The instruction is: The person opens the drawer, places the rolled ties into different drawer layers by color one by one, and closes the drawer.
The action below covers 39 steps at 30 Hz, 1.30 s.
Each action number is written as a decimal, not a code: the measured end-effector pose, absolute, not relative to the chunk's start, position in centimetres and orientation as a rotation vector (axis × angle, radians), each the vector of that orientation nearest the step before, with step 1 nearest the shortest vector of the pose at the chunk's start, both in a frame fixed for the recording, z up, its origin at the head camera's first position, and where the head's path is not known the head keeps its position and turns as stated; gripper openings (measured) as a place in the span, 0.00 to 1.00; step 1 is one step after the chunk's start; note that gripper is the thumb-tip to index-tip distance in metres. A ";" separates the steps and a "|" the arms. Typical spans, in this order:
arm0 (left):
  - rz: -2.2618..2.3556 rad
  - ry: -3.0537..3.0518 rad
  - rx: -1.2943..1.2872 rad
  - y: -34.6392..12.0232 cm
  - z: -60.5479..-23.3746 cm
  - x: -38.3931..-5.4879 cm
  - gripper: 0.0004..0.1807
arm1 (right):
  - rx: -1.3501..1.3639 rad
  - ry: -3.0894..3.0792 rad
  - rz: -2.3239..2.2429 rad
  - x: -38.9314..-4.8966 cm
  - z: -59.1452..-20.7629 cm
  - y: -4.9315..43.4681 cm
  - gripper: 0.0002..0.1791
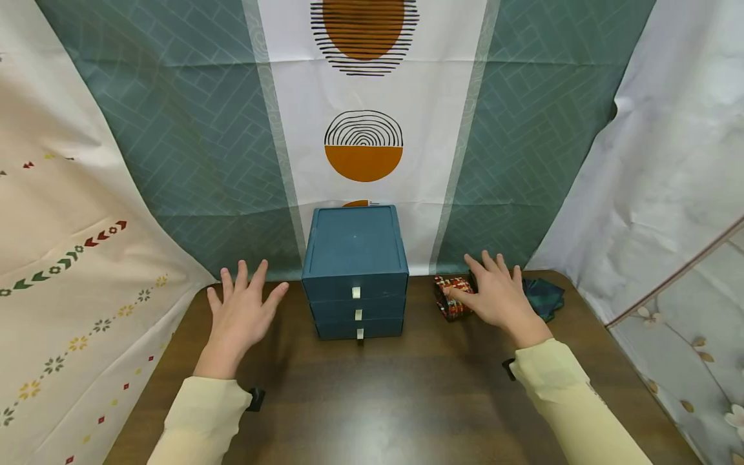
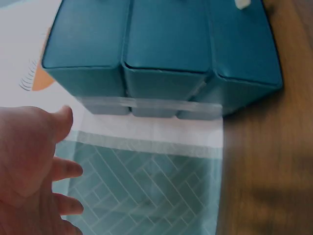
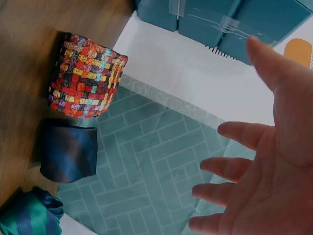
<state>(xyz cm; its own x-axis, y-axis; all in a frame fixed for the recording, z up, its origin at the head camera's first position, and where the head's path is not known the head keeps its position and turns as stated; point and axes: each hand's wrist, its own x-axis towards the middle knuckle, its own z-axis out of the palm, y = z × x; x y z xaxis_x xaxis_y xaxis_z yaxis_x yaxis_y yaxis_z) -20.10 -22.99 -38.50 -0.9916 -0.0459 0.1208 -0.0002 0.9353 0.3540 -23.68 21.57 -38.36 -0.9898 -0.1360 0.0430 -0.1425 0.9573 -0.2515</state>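
Note:
A blue box with three stacked drawers (image 1: 356, 284) and small pale pull tabs stands at the back middle of the table. To its left my left hand (image 1: 241, 316) hovers with fingers spread, holding nothing. On the other side my right hand (image 1: 496, 294) is held out, fingers apart, above some rolled cloth pieces. One is a multicoloured woven roll (image 3: 88, 76), partly behind my thumb in the head view. Beside it in the right wrist view are a dark blue striped roll (image 3: 68, 152), which looks like a necktie, and a green and navy striped bundle (image 3: 32, 213).
The brown wooden table (image 1: 360, 400) reaches back to a patterned curtain (image 1: 197, 129). Cloth hangs at both sides, a cream sheet (image 1: 70, 258) on the left and a white one (image 1: 668, 194) on the right. Clear tape (image 2: 161, 104) runs along the drawer box's side.

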 end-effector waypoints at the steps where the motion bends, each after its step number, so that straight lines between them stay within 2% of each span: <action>1: -0.567 -2.952 0.030 -22.9 -38.3 -20.1 0.43 | 0.230 -3.068 0.409 -23.7 -38.4 21.6 0.50; 8: -0.773 -2.812 -0.041 -21.5 -36.4 -20.9 0.36 | 0.303 -2.886 0.729 -23.7 -38.4 21.0 0.27; 14: -0.992 -2.682 -0.141 -20.2 -35.3 -22.0 0.29 | 0.338 -2.704 0.874 -23.8 -38.1 19.9 0.14; 26: -1.226 -2.675 -0.225 -17.9 -35.2 -23.6 0.26 | 0.385 -2.515 1.112 -23.2 -37.6 16.5 0.08; 39: -1.383 -2.669 -0.168 -18.3 -35.8 -24.1 0.26 | 0.707 -2.429 1.301 -21.9 -37.8 12.4 0.08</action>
